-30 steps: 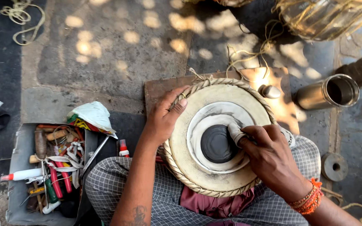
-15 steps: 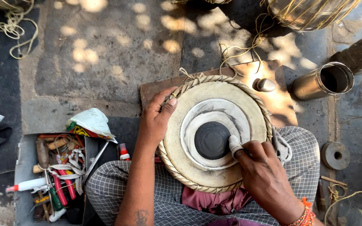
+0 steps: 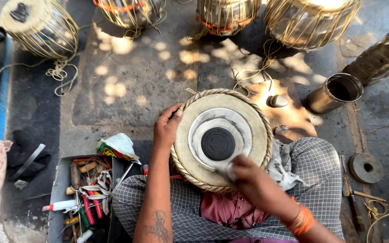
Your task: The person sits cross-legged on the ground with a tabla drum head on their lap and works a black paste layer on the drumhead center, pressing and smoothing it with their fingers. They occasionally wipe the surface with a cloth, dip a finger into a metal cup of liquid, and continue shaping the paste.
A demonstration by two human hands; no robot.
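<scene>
A round drum (image 3: 194, 135) with a cream skin, a braided rim and a black centre patch (image 3: 218, 143) rests tilted in my lap. My left hand (image 3: 166, 127) grips its left rim, thumb on the braid. My right hand (image 3: 248, 177), blurred by motion, sits at the skin's lower right edge, pinching a small pale object (image 3: 227, 168) against the skin. An orange thread band circles my right wrist.
An open toolbox (image 3: 84, 193) of tools lies at lower left, a folded packet (image 3: 119, 147) beside it. A steel cup (image 3: 334, 92) and a small stone (image 3: 278, 101) stand at right, a metal ring (image 3: 366, 168) beyond my knee. Several strapped drums (image 3: 309, 20) line the far side.
My right hand has slid with the pale object from beside the black patch down to the skin's lower right edge. The view has tilted up, showing more drums at the back.
</scene>
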